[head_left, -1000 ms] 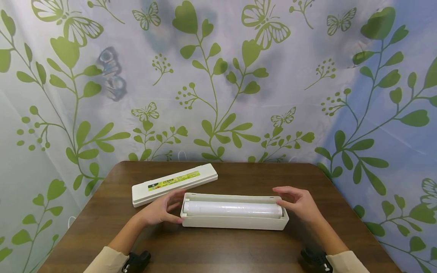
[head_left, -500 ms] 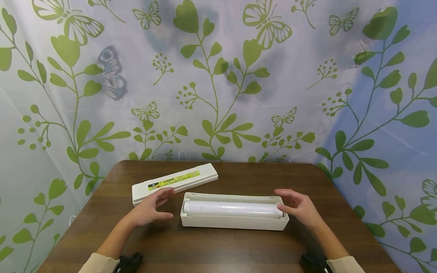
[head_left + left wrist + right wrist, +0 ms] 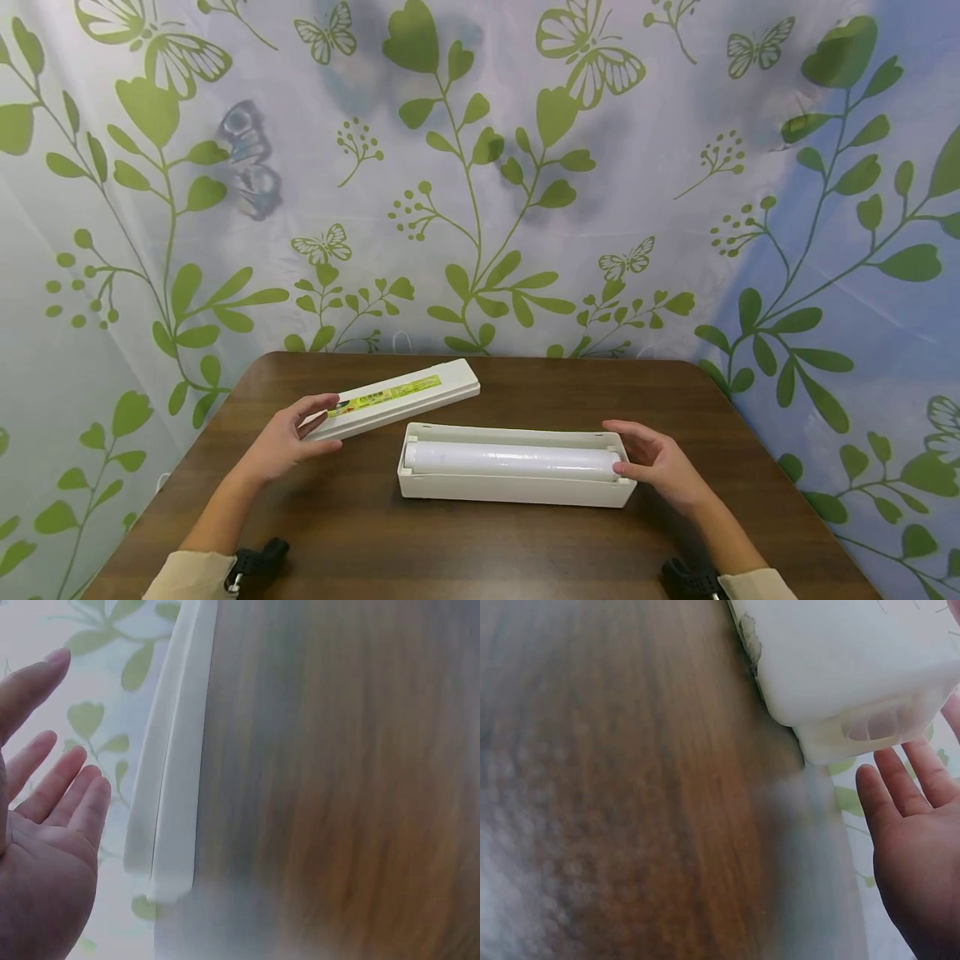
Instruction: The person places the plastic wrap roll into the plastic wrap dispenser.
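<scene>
In the head view, a long white box (image 3: 517,490) sits uncovered on the table with a roll of plastic wrap (image 3: 510,458) inside. Its white lid (image 3: 408,396), bearing a yellow-green label, lies slanted behind and to the left. My left hand (image 3: 277,442) is at the lid's left end, fingers spread and partly over that end. The left wrist view has a gap between these fingers and the lid's edge. My right hand (image 3: 663,471) stays at the box's right end, thumb by the rim. Relaxed fingers show beside that end in the right wrist view; contact is hard to tell.
The brown wooden table (image 3: 450,550) runs back to a hanging curtain (image 3: 495,208) printed with green leaves and butterflies. Black wrist devices, such as the left one (image 3: 258,560), sit at both cuffs.
My left hand has left the box's left end and moved leftward and slightly back to the lid's left end. My right hand has shifted only slightly; box and lid look unmoved.
</scene>
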Demonstrator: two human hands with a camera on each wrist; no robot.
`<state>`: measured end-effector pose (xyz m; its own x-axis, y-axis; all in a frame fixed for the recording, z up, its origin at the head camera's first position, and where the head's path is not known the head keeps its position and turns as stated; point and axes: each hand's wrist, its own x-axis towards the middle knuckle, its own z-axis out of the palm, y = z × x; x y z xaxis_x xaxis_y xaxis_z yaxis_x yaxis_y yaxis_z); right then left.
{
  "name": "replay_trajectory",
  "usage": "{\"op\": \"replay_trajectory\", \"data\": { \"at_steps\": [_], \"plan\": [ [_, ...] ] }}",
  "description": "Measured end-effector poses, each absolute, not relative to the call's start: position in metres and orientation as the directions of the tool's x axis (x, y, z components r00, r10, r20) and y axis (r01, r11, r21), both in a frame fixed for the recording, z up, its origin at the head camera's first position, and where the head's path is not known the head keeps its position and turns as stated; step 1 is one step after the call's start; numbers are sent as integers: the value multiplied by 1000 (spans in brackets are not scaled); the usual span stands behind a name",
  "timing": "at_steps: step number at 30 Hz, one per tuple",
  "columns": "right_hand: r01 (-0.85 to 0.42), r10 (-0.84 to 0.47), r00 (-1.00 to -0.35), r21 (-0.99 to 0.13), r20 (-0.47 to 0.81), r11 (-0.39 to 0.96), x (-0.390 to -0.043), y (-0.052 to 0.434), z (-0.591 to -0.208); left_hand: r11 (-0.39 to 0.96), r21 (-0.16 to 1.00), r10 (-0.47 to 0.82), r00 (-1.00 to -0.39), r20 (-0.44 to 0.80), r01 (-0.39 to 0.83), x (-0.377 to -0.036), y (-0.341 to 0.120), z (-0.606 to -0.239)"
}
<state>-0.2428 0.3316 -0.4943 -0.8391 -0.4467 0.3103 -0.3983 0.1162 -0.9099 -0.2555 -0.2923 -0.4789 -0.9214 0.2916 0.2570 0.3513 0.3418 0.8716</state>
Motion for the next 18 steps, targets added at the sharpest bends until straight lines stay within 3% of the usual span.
{"op": "replay_trajectory", "data": {
  "at_steps": [18],
  "plan": [
    [-298, -534, -818, -951, 213, 77, -244, 338, -496, 544, 784, 230, -952, 202, 298, -269, -339, -479]
  ]
}}
